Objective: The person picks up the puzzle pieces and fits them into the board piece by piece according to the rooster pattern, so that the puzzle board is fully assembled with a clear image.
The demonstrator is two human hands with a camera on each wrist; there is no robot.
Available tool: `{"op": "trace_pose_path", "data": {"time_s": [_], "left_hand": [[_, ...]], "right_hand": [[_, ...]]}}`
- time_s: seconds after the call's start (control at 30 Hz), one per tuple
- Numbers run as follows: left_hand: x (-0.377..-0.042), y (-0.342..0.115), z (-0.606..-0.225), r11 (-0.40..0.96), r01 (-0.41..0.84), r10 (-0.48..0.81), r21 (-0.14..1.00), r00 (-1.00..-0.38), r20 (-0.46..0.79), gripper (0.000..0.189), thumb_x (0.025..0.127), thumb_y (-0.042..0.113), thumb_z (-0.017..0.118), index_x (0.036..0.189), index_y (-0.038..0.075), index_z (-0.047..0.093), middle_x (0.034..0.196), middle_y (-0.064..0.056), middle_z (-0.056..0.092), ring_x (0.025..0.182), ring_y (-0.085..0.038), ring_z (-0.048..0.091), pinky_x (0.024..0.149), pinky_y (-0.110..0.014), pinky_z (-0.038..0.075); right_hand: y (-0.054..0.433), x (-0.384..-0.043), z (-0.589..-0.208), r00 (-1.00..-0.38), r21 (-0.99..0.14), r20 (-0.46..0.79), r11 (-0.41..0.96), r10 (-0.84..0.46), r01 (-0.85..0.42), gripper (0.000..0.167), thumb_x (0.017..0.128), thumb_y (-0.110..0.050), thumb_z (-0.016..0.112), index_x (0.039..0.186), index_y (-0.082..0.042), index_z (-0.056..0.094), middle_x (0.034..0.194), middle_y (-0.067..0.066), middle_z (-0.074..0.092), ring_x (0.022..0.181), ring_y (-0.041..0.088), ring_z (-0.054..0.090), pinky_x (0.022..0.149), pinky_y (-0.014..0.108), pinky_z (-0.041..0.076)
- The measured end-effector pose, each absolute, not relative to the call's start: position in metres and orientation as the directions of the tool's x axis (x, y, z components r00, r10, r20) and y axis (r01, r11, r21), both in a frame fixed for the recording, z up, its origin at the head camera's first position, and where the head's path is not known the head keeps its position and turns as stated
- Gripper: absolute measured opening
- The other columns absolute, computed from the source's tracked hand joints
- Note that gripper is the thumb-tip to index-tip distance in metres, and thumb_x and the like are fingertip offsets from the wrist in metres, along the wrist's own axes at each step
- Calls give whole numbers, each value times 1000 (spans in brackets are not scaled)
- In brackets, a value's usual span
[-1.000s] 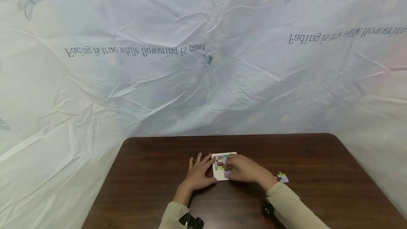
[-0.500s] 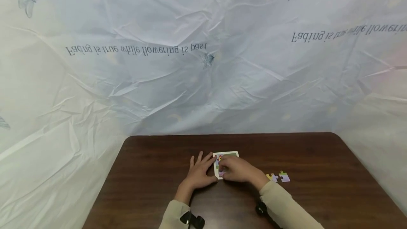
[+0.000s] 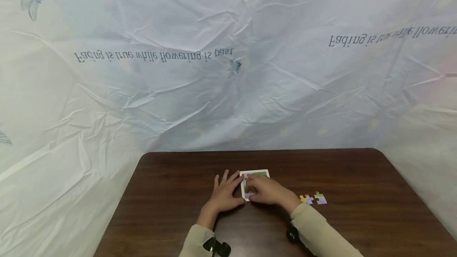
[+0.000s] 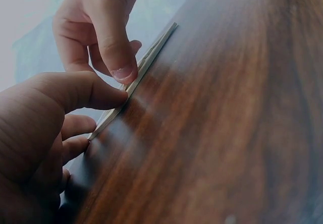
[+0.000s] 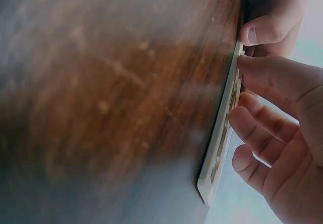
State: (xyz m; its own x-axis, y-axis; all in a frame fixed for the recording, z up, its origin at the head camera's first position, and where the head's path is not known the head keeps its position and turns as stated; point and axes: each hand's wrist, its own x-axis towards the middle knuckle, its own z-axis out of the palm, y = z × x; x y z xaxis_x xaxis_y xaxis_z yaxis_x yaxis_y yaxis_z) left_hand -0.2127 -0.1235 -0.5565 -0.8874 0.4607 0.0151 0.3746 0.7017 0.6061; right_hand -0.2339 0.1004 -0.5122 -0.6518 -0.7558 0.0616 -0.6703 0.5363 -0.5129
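Observation:
A small jigsaw board with a white border and a colourful picture lies on the brown table. My left hand spreads its fingers along the board's left side. Its thumb touches the near edge, seen in the left wrist view. Over the picture, my right hand bends its fingers and pinches a purplish jigsaw piece low at the left of the board. That piece is mostly hidden by the hand. In the right wrist view, the right thumb and fingertips sit right at the board's edge.
Two loose jigsaw pieces lie right of the board: a yellow and purple one and a green and lilac one. A pale printed cloth hangs behind the wooden table.
The right hand has shifted slightly left over the board with its piece, and its sleeve now uncovers both loose pieces. The left hand stays at the board's left side.

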Motion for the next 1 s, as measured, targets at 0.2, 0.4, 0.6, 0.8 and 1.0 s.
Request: {"op": "trace_pose_path", "data": {"time_s": [0.2,0.4,0.6,0.8,1.0], "left_hand": [[-213,-123,-557,708,374,460,600,-888,10,80,92,39,74,163,18,44,172,-5,32,162,-41,9,124,-71,-2],[-214,-123,-557,713,374,462,593,-887,4,80,93,41,73,164,18,43,172,-5,31,162,-42,9,123,-72,-2],[-213,-123,-557,712,373,460,595,-888,6,80,92,40,74,163,17,44,172,-7,32,161,-42,9,123,-72,-1],[-211,-123,-556,714,375,463,591,-886,3,80,92,39,74,163,17,45,172,-7,32,161,-43,10,123,-72,0],[-212,-123,-556,713,380,462,589,-887,13,79,91,39,74,162,17,46,171,-8,33,161,-44,10,123,-73,0]], "right_hand": [[102,-232,-513,-648,-515,66,531,-759,-673,12,95,-7,78,105,-11,80,107,0,67,83,8,59,71,28,53],[102,-232,-514,-644,-518,76,522,-761,-678,13,96,-4,76,107,-10,80,110,1,68,90,11,64,76,30,56],[102,-231,-513,-657,-522,62,536,-752,-663,13,97,-4,74,109,-9,79,112,2,68,93,13,64,81,35,56],[103,-229,-513,-662,-529,50,543,-748,-652,11,98,-3,73,104,-11,78,111,1,66,92,13,64,78,32,56],[104,-229,-514,-670,-518,65,549,-740,-656,13,98,-5,74,110,-8,78,110,2,67,94,13,65,80,33,57]]}}
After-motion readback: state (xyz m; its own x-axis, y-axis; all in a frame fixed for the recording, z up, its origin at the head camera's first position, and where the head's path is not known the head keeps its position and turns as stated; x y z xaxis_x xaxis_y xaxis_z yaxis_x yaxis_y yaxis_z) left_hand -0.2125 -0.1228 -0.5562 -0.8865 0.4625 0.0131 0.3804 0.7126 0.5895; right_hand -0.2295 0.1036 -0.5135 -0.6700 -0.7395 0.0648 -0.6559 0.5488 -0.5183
